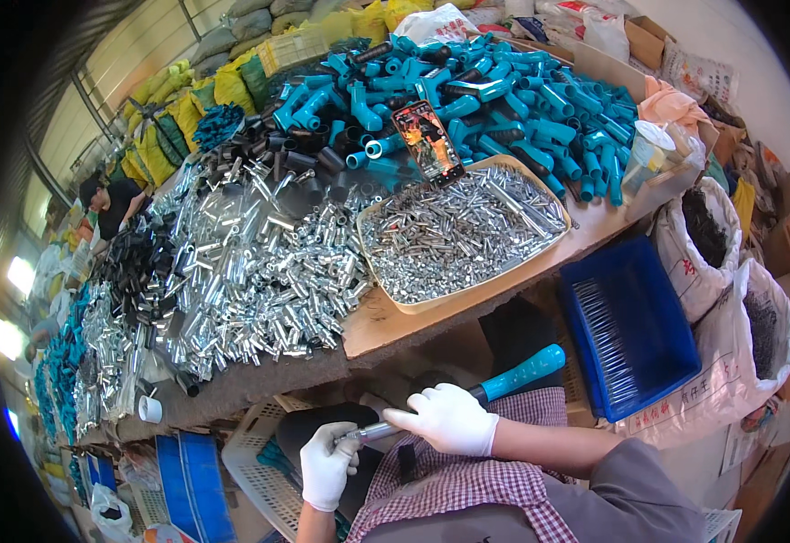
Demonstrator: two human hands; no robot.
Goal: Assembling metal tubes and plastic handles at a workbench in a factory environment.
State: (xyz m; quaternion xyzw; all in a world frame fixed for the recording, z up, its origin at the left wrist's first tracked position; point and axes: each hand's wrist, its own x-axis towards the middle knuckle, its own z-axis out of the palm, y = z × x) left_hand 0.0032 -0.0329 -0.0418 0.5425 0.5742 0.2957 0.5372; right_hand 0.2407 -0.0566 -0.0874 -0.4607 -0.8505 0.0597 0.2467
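Note:
A tool with a teal handle [529,369] and a silver metal shaft [377,433] lies across my lap, its handle pointing up to the right. My right hand [452,420], in a white glove, is closed around the tool where handle and shaft meet, hiding that part. At the other end, my left hand [327,463], also white-gloved, has its fingers closed on the tip of the shaft. Whether a small separate part sits in those left fingers cannot be made out. Beyond my hands, a shallow tray [418,303] of small metal parts stands at the table's edge.
Silver metal tubes [295,299] and teal plastic handles [458,104] are heaped on the table [381,330]. A phone [428,142] leans behind the tray. To the right are a blue bin [657,308] with metal rods and open sacks [730,362]. Another person [116,206] is far left.

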